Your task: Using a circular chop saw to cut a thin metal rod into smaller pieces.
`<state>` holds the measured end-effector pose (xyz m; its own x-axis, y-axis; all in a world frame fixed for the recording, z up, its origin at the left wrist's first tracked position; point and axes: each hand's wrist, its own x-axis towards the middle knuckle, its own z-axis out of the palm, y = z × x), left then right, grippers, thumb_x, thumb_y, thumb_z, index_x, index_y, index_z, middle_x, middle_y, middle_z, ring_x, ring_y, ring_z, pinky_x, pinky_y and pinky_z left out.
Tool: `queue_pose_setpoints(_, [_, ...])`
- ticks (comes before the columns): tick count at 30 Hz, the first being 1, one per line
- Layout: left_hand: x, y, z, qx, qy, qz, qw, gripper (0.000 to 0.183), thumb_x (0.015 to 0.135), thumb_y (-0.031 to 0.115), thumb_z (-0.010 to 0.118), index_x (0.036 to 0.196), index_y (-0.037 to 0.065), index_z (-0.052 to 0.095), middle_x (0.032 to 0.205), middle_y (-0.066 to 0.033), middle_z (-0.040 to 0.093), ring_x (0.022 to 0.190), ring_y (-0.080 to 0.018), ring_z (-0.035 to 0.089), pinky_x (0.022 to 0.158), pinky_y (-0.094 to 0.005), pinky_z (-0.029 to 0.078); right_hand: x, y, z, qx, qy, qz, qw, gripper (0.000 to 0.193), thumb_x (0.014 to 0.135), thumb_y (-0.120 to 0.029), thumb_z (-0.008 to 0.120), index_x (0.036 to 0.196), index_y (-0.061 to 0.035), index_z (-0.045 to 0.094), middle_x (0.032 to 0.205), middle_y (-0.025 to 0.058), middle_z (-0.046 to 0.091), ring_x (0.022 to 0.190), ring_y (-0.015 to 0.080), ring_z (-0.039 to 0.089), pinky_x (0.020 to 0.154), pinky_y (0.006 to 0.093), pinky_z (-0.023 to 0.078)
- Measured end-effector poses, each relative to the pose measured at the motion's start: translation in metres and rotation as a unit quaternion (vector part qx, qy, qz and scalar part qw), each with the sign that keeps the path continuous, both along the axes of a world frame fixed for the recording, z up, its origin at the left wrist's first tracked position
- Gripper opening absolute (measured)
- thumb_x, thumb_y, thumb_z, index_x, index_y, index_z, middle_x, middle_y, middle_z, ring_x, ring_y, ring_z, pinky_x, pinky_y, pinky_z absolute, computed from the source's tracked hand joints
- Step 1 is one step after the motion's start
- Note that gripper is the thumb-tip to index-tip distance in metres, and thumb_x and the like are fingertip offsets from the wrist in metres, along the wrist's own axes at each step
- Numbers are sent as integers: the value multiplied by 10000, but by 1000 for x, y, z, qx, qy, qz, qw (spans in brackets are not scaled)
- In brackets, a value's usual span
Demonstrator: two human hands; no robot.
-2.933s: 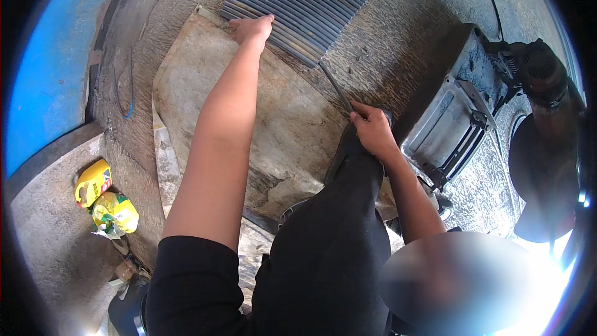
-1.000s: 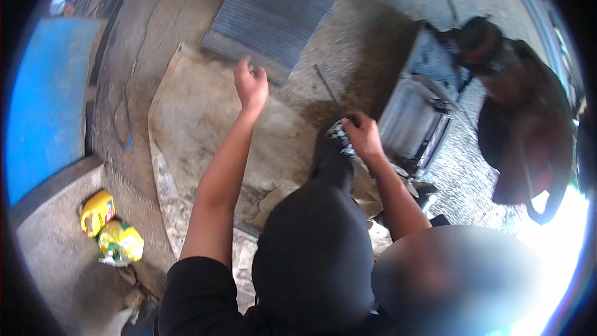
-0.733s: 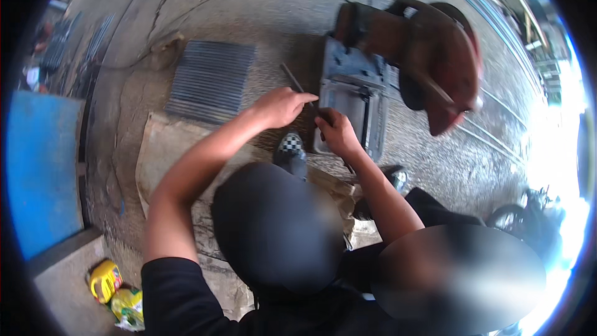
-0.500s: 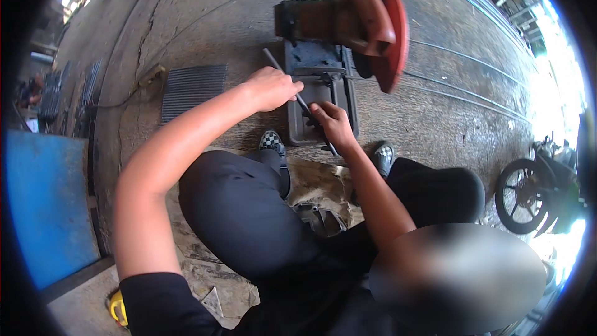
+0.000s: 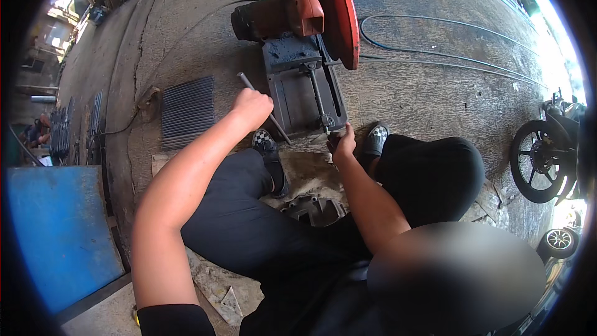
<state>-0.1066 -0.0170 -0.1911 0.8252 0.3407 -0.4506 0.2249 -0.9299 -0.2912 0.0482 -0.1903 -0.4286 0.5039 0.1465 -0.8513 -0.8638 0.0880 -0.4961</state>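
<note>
Metal rod (image 5: 258,101) lay slanted beside the chop saw's base (image 5: 303,90) on the concrete floor (image 5: 429,96), clamped in the left hand (image 5: 250,107); the right hand (image 5: 344,144) gripped the vise handle.

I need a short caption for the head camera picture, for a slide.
Seated person's left hand holds a thin metal rod beside a chop saw; right hand grips its vise handle.

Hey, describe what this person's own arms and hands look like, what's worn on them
Both forearms are bare, with no gloves, watch or rings visible on the left hand or the right hand. The left arm shows a short black sleeve ending above the elbow. The right upper arm is hidden behind a blurred patch, so its sleeve cannot be seen.
</note>
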Motion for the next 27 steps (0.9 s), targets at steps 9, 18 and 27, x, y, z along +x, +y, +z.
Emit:
queue_pose_setpoints(9, [-13,-1,-31,-25,-10,35,999,250,761,81,614,1003,21,624,798,-102,696,788,-266,695,639,-375,539,-11,7,-12,-118,-128,109,979,171,784,-205,673,826,-51,610,658,2,520,627,152,521,565,324,410])
queue_pose_setpoints(18, [-12,-1,-42,6,-27,93,995,310,761,104,638,1053,12,588,800,-109,691,777,-266,692,640,-369,526,-9,4,-30,-138,-120,147,972,231,824,-247,571,930,-50,631,721,43,601,670,226,584,609,365,463])
queue_pose_setpoints(27, [-7,-7,-41,1,-46,100,994,378,760,103,648,1106,17,525,790,-99,684,778,-253,683,695,-385,488,2,-1,-25,-36,63,46,996,105,851,-160,542,928,-109,593,823,40,627,670,200,601,599,361,484])
